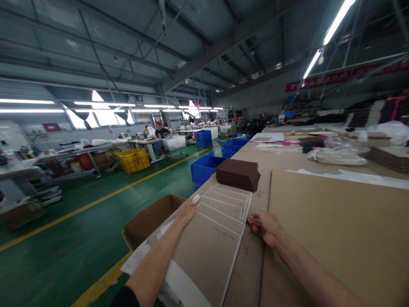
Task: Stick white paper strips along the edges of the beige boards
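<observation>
Several flat grey-brown sheets (207,247) with pale edges lie overlapped like steps along the left side of the worktable. At their left edge is my left hand (188,209), with a small white oval piece (195,199) at its fingertips; most of its fingers are hidden. Just off the sheets' right edge, my right hand (266,227) has its fingers curled together, and no object shows in them. Beyond the fanned sheets stands a neat stack of dark brown pieces (238,172).
A large tan board (335,230) covers the table's right side. An open cardboard box (150,217) and blue crates (204,170) stand left of the table. Plastic bags (338,155) lie farther back. Across the green floor, a person (162,131) sits near a yellow crate (132,160).
</observation>
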A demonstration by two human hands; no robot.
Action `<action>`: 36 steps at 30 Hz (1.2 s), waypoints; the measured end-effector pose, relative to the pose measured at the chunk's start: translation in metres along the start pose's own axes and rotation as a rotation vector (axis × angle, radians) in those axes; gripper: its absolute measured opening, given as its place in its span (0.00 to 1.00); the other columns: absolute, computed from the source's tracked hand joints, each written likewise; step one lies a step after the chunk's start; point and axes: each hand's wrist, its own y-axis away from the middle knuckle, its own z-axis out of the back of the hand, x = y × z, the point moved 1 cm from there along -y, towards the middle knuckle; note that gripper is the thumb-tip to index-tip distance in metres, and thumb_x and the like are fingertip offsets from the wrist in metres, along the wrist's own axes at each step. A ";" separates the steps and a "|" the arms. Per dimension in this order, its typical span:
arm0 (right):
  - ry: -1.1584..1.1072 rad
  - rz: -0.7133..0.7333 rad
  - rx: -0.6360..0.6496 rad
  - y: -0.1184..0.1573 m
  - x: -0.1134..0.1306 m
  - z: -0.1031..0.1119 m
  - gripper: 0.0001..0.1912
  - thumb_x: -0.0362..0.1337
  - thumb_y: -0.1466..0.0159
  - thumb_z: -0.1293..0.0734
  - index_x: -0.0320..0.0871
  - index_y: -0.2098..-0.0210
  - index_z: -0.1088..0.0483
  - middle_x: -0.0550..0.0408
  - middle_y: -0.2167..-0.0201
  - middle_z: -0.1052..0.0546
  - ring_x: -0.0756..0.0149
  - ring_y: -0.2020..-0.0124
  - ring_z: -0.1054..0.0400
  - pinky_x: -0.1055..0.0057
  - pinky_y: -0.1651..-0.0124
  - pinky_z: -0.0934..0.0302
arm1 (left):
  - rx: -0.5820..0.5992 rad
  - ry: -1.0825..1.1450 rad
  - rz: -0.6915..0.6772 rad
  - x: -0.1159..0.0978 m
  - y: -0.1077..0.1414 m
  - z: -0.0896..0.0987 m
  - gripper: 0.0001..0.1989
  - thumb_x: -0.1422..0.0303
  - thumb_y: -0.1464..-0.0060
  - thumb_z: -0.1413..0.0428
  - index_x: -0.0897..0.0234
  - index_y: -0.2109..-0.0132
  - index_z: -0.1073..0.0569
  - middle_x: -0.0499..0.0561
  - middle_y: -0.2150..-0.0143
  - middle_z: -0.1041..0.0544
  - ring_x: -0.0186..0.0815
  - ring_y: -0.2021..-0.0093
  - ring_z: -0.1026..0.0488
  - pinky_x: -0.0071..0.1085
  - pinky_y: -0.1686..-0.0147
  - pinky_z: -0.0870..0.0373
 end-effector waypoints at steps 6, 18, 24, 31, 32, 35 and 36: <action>-0.035 -0.108 0.081 0.012 0.006 -0.006 0.08 0.31 0.36 0.37 0.36 0.72 0.36 0.63 0.79 0.34 0.81 0.82 0.43 0.82 0.79 0.43 | -0.004 -0.014 -0.011 -0.004 0.004 0.002 0.21 0.54 0.38 0.53 0.66 0.49 0.30 0.55 0.53 0.26 0.41 0.51 0.29 0.46 0.48 0.36; 0.003 -0.089 0.123 0.006 0.008 -0.011 0.13 0.33 0.36 0.36 0.37 0.76 0.39 0.65 0.82 0.39 0.81 0.83 0.47 0.82 0.79 0.45 | -0.021 0.018 -0.036 0.010 -0.007 -0.005 0.18 0.59 0.39 0.49 0.67 0.49 0.30 0.56 0.51 0.27 0.41 0.50 0.30 0.45 0.48 0.35; -0.001 -0.103 0.161 -0.001 0.007 -0.008 0.12 0.32 0.36 0.37 0.37 0.76 0.38 0.66 0.83 0.39 0.81 0.84 0.46 0.82 0.80 0.45 | -0.027 0.065 -0.071 0.008 -0.004 -0.005 0.19 0.58 0.38 0.50 0.67 0.48 0.30 0.55 0.52 0.26 0.41 0.51 0.29 0.44 0.48 0.36; -0.020 0.000 0.282 0.005 -0.002 -0.008 0.15 0.23 0.51 0.33 0.41 0.64 0.31 0.63 0.73 0.27 0.80 0.77 0.36 0.86 0.82 0.48 | -0.020 0.067 -0.085 0.004 0.001 -0.002 0.19 0.56 0.38 0.51 0.67 0.51 0.28 0.54 0.55 0.24 0.40 0.54 0.27 0.42 0.50 0.34; -0.027 0.014 0.291 0.007 -0.003 -0.008 0.17 0.24 0.51 0.32 0.42 0.62 0.32 0.62 0.70 0.25 0.79 0.75 0.34 0.87 0.80 0.45 | -0.021 0.069 -0.089 0.004 0.002 -0.002 0.19 0.56 0.38 0.52 0.66 0.51 0.28 0.54 0.55 0.24 0.40 0.54 0.27 0.42 0.50 0.34; -0.055 0.031 0.333 0.015 -0.006 -0.008 0.20 0.27 0.49 0.31 0.44 0.57 0.35 0.60 0.63 0.24 0.76 0.69 0.30 0.83 0.72 0.37 | -0.016 0.071 -0.101 0.002 0.004 0.000 0.19 0.56 0.37 0.53 0.66 0.52 0.28 0.54 0.56 0.24 0.40 0.53 0.28 0.42 0.50 0.34; -0.070 0.030 0.360 0.018 -0.007 -0.009 0.20 0.28 0.48 0.32 0.45 0.56 0.36 0.58 0.62 0.23 0.75 0.69 0.29 0.81 0.69 0.35 | -0.010 0.072 -0.108 0.001 0.005 0.000 0.19 0.56 0.38 0.52 0.66 0.52 0.28 0.54 0.55 0.24 0.40 0.53 0.28 0.42 0.50 0.34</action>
